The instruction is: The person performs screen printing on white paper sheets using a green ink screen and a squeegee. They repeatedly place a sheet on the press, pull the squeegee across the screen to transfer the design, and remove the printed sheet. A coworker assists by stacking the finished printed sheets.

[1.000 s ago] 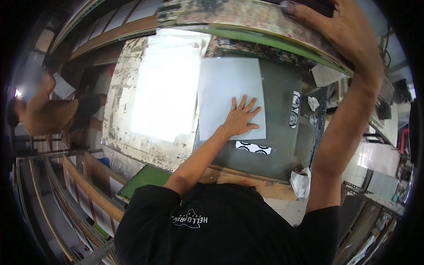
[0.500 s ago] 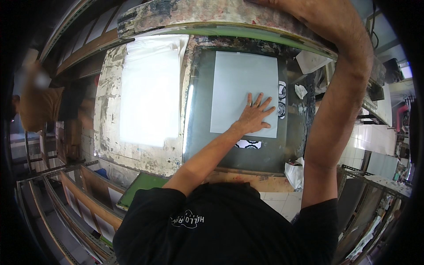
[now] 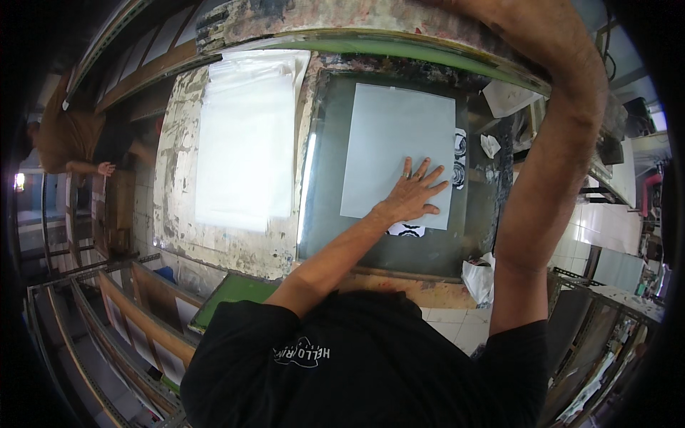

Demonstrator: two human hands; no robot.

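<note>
My left hand [image 3: 414,194] lies flat, fingers spread, on the lower right part of a pale grey-white sheet [image 3: 399,135]. Beneath that sheet is a dark glassy board [image 3: 328,164]. White strips with black curved marks show at its edges: one strip [image 3: 460,158] along the right side, another [image 3: 408,230] partly covered at the near edge. My right arm [image 3: 549,143] reaches up to a paint-stained wooden frame [image 3: 300,21] with a green underside, raised over the far edge. The right hand is cut off by the picture's top, its fingers hidden.
A stack of thin white sheets [image 3: 246,150] lies left of the board on a paint-worn table [image 3: 175,164]. Crumpled paper [image 3: 478,278] sits at the near right corner. Racks of framed screens [image 3: 143,317] stand at lower left. Another person [image 3: 71,143] is at far left.
The grey-white sheet has slid slightly nearer and turned a little clockwise under my left hand, covering more of the near strip. The other person's arm has lowered.
</note>
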